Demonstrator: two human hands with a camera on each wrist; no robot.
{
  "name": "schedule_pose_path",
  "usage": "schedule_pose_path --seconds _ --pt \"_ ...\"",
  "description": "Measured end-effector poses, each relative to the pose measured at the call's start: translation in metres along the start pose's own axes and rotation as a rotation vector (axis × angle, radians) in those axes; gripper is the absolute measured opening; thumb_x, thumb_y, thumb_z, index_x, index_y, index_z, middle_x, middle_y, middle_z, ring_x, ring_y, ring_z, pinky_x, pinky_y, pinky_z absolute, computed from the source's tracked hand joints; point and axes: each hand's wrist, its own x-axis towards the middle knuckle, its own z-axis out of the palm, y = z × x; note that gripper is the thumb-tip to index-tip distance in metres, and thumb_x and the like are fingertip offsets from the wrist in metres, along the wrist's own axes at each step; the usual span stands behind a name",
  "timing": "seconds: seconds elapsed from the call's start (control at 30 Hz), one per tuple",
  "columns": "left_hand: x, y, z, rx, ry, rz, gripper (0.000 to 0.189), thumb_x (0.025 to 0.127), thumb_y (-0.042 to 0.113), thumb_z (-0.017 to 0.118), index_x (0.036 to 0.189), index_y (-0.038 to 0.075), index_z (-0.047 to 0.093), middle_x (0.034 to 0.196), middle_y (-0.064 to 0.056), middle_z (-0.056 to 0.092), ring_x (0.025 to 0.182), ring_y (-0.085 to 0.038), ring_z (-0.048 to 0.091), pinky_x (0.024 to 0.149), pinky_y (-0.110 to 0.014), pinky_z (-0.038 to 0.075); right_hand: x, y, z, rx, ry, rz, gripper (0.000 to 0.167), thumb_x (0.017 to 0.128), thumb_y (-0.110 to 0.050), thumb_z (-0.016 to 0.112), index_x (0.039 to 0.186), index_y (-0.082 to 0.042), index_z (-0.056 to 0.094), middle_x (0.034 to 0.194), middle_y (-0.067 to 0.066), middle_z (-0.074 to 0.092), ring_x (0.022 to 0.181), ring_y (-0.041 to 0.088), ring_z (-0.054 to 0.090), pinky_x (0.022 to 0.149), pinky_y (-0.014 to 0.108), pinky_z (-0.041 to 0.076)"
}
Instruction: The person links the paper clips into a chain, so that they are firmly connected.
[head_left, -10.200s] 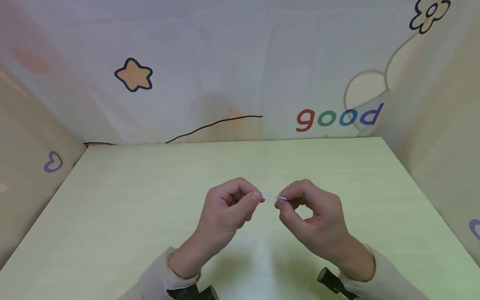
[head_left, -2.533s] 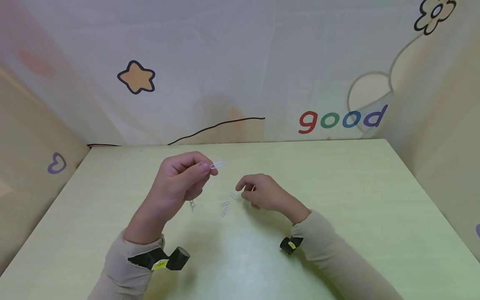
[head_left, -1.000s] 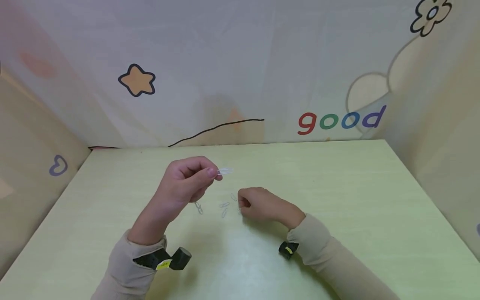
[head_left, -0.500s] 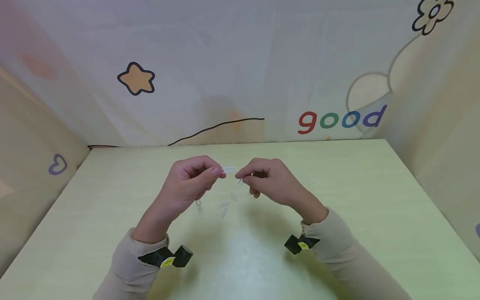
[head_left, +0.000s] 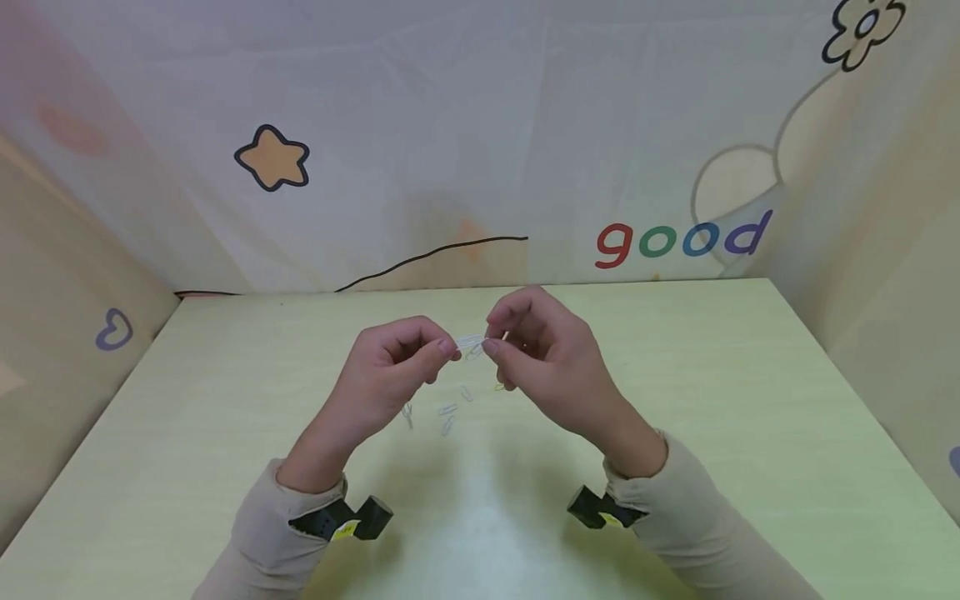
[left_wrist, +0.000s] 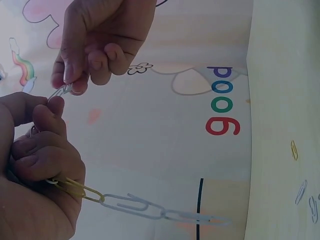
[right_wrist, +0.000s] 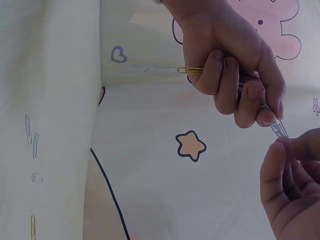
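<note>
Finger and thumb of my left hand (head_left: 393,367) pinch a white paper clip (head_left: 469,341) in front of me, above the table. My right hand (head_left: 555,358) pinches another pale paper clip (head_left: 474,352), which overlaps the first one in the head view. Fingertips of both hands nearly meet around these clips in the wrist views. A chain of linked paper clips (left_wrist: 132,204) runs out from under the curled lower fingers of my left hand, a yellow link (left_wrist: 90,192) nearest the palm and pale ones beyond. Part of that chain is hidden inside the hand.
Below the hands, several loose pale paper clips (head_left: 447,409) lie on the light table (head_left: 225,417). A yellow paper clip (left_wrist: 294,150) lies near them. A printed cloth wall (head_left: 420,125) stands behind the table, with side walls left and right.
My right hand has come up from the table with a paper clip, to the clip in my left hand. The left hand has shifted slightly right, still pinching its clip, the chain hanging below.
</note>
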Motion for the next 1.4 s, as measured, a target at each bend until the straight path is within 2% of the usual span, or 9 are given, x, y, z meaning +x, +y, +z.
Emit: schedule_pose_path --seconds 0.3,0.47,0.67,0.8,0.87,0.93,1.07,1.2,1.4 --pt "-0.001 -0.003 0.002 0.007 -0.033 0.000 0.014 0.100 0.012 0.062 0.089 0.006 0.069 0.069 -0.007 0.049 0.054 -0.019 0.036 0.050 -0.029 0.030 -0.002 -0.001 0.000 -0.016 0.056 -0.089 0.019 0.090 0.012 0.064 0.101 -0.002 0.057 0.081 0.008 0.061 0.057 0.022 0.054 0.052 0.031 0.048" --pt "0.000 -0.005 0.003 0.001 -0.067 -0.027 0.015 0.101 0.013 0.061 0.089 0.007 0.069 0.068 -0.007 0.049 0.053 -0.018 0.035 0.049 -0.027 0.030 -0.002 -0.001 0.001 -0.030 0.092 -0.151 0.017 0.091 0.013 0.061 0.100 0.000 0.057 0.079 0.011 0.060 0.055 0.021 0.053 0.050 0.030 0.047" --pt "0.001 -0.006 0.002 -0.016 -0.097 -0.072 0.016 0.100 0.014 0.058 0.089 0.009 0.070 0.070 -0.008 0.050 0.052 -0.017 0.034 0.047 -0.026 0.028 0.001 -0.004 -0.002 -0.042 0.151 -0.155 0.015 0.091 0.012 0.062 0.100 0.001 0.058 0.084 0.008 0.061 0.054 0.021 0.053 0.052 0.030 0.048" --pt "0.001 -0.007 0.004 -0.037 -0.172 -0.069 0.018 0.103 0.014 0.055 0.095 0.007 0.070 0.073 -0.009 0.056 0.050 -0.019 0.039 0.046 -0.027 0.035 0.000 -0.007 -0.003 -0.036 0.138 -0.143 0.015 0.090 0.011 0.063 0.100 0.001 0.059 0.086 0.007 0.061 0.054 0.021 0.054 0.053 0.030 0.049" --pt "0.002 -0.008 0.006 -0.066 -0.215 -0.048 0.020 0.105 0.013 0.053 0.101 0.004 0.070 0.076 -0.011 0.060 0.052 -0.022 0.046 0.049 -0.029 0.044 -0.001 -0.009 -0.003 -0.030 0.127 -0.142 0.015 0.090 0.011 0.063 0.099 0.000 0.059 0.085 0.008 0.061 0.055 0.021 0.054 0.053 0.030 0.049" --pt "0.002 -0.009 0.008 -0.115 -0.251 -0.027 0.022 0.106 0.012 0.049 0.107 0.000 0.068 0.082 -0.013 0.063 0.060 -0.026 0.055 0.059 -0.034 0.053 -0.002 -0.011 -0.002 -0.039 0.117 -0.146 0.015 0.090 0.011 0.063 0.099 0.000 0.060 0.083 0.007 0.061 0.056 0.021 0.054 0.053 0.030 0.049" --pt "0.002 -0.011 0.011 -0.235 -0.298 -0.001 0.026 0.107 0.012 0.044 0.112 -0.005 0.063 0.091 -0.016 0.066 0.074 -0.032 0.066 0.075 -0.043 0.058 -0.003 -0.013 -0.001 -0.078 0.089 -0.165 0.015 0.090 0.011 0.063 0.099 -0.001 0.060 0.082 0.007 0.062 0.057 0.019 0.054 0.052 0.030 0.048" --pt "0.001 -0.010 0.012 -0.289 -0.289 0.023 0.027 0.107 0.015 0.046 0.106 -0.006 0.063 0.088 -0.016 0.065 0.073 -0.030 0.066 0.076 -0.043 0.057 -0.004 -0.013 0.001 -0.118 0.053 -0.188 0.017 0.090 0.012 0.063 0.099 -0.001 0.061 0.082 0.004 0.063 0.057 0.017 0.055 0.052 0.030 0.049" --pt "0.000 -0.008 0.012 -0.261 -0.220 0.012 0.022 0.104 0.014 0.051 0.091 0.000 0.061 0.076 -0.015 0.057 0.057 -0.026 0.051 0.059 -0.036 0.052 -0.004 -0.014 0.002 -0.139 0.023 -0.198 0.017 0.089 0.012 0.064 0.099 -0.001 0.062 0.084 0.002 0.064 0.058 0.017 0.056 0.053 0.030 0.051"
